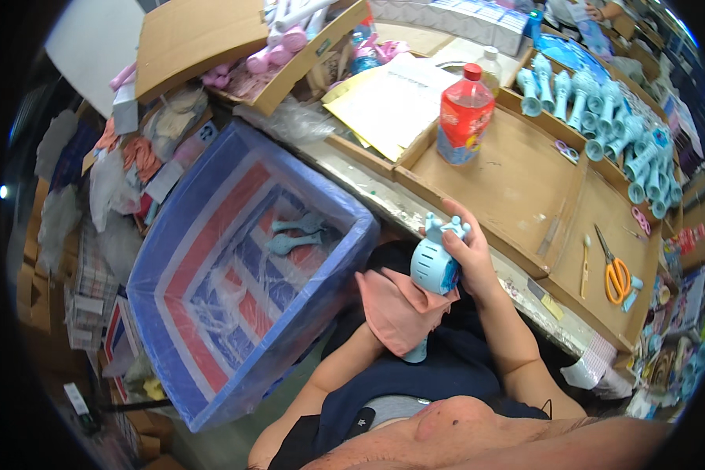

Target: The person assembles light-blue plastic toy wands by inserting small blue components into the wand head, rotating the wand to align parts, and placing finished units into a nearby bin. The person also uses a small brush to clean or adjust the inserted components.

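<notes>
A light-blue plastic toy [433,266] with a rounded, slotted head and small antler-like knobs is held upright in front of my body. My right hand [473,254] is closed around the head from the right, thumb across its front near the knobs. A pink cloth [403,309] is bunched against the toy below the head. My left hand [374,337] grips this cloth from the left, its fingers mostly hidden beneath the folds. The lower end of a light-blue handle [417,352] shows under the cloth.
Left of me, a plastic-lined blue crate [251,392] holds a few light-blue pieces [296,235]. On the bench, a cardboard tray [517,184] carries a red-capped bottle [465,113], orange-handled scissors [616,278] and a brush [585,266]. Several light-blue toys [603,110] stand behind; pink parts [278,55] fill a box.
</notes>
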Available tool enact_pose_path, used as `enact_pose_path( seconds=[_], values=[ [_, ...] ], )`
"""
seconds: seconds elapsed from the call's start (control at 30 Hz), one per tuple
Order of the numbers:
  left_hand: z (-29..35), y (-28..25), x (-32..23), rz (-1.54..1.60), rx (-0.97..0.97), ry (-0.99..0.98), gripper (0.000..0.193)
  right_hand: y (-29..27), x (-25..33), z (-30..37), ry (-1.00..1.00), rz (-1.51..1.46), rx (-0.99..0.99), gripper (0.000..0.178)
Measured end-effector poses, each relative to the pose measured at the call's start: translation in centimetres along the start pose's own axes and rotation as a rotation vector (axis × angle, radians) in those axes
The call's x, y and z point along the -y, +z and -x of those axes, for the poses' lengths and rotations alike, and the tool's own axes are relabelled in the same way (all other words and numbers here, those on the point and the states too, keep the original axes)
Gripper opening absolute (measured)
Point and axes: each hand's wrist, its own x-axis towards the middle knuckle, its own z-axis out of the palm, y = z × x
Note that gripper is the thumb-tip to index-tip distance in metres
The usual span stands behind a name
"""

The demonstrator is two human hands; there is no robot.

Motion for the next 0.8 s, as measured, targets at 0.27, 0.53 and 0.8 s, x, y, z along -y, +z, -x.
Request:
enact_pose_path(
  seconds=[0.27, 0.53, 0.8],
  values=[
    [-0.2, -0.4, 3.8, 0.692, 0.565, -0.067, 0.021, -0.8, 1.8, -2.4, -0.111, -0.170, -0.121, 0.071],
    [-1.3, 0.1, 2.0, 0.097, 0.232, 0.029, 0.027, -1.0, 0.8, -2.1, -0.210, 0.191, -0.223, 0.073],
    [-1.5, -0.5, 6.6, 1.017, 0.686, -0.084, 0.040, -1.3, 0.0, -3.6, -0.147, -0.389, 0.015, 0.065]
  ],
)
